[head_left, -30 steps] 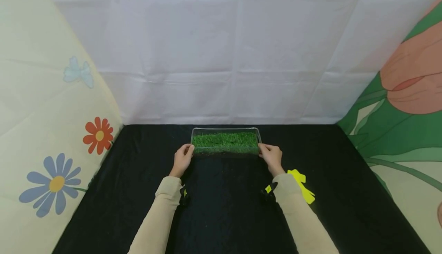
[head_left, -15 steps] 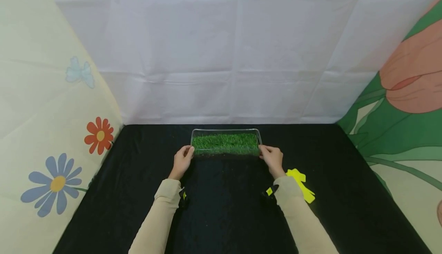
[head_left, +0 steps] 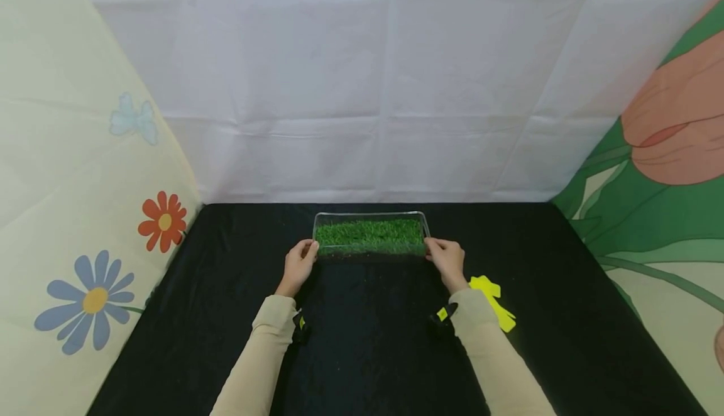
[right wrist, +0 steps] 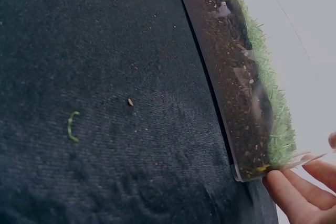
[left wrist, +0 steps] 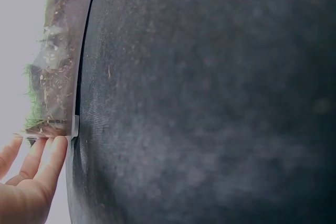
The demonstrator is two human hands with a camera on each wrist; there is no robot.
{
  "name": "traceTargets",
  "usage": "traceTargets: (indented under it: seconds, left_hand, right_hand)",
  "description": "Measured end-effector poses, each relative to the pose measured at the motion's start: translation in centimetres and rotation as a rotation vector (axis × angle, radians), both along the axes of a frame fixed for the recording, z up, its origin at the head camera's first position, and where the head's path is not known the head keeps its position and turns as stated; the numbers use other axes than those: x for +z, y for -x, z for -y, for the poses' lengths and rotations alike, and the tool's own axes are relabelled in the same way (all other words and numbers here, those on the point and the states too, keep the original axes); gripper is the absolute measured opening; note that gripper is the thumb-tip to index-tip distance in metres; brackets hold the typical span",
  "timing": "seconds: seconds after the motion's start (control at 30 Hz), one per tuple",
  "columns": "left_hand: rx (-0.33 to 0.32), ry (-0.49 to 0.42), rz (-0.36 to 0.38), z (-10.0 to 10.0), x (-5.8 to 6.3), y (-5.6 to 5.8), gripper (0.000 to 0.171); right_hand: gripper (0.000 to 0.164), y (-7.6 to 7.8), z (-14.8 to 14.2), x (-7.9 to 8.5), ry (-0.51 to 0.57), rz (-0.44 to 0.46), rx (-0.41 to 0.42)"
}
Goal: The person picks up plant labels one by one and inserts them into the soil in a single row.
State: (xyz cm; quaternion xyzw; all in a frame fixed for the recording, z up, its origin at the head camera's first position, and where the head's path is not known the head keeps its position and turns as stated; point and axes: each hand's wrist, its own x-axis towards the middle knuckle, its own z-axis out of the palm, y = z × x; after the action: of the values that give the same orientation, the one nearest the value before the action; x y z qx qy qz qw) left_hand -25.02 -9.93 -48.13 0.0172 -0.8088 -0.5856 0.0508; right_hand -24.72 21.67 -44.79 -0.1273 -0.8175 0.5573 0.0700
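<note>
A clear plastic box [head_left: 370, 214] stands near the far edge of the black-covered table, with green artificial-looking turf [head_left: 367, 234] inside. In the left wrist view, brown soil with pale bits shows through the wall of the box [left wrist: 55, 61]. My left hand [head_left: 298, 266] grips the box's left end, thumb toward me and fingers [left wrist: 49, 166] against the end wall. At the opposite end my right hand [head_left: 445, 262] holds the box in the same way, its fingertips touching the corner of the box [right wrist: 244, 108] in the right wrist view. Both palms are partly hidden.
Beside my right cuff lies a bright yellow glove [head_left: 498, 309], partly covered by the sleeve. A green sprig [right wrist: 71, 127] and a small brown crumb [right wrist: 130, 102] lie on the black cloth [head_left: 362, 353]. A white sheet [head_left: 362, 89] hangs behind, with printed cloths at both sides.
The box has slid slightly toward me, both hands keeping hold of its ends. The yellow glove stays in place.
</note>
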Motion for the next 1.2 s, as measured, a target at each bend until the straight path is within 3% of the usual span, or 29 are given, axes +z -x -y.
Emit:
traceTargets:
  seconds: [0.5, 0.7, 1.2]
  left_hand:
    - [-0.002, -0.025, 0.001, 0.0, 0.1, -0.5, 0.032]
    - [-0.004, 0.006, -0.028, 0.0, 0.4, -0.9, 0.033]
    - [-0.007, 0.019, -0.018, 0.0, 0.5, -1.2, 0.035]
  right_hand:
    - [0.033, -0.3, 0.0, 0.4, -0.008, 0.024, -0.007]
    - [0.032, -0.3, -0.1, 0.4, -0.009, 0.02, -0.001]
    - [0.032, -1.0, -0.2, 0.5, -0.002, 0.017, 0.009]
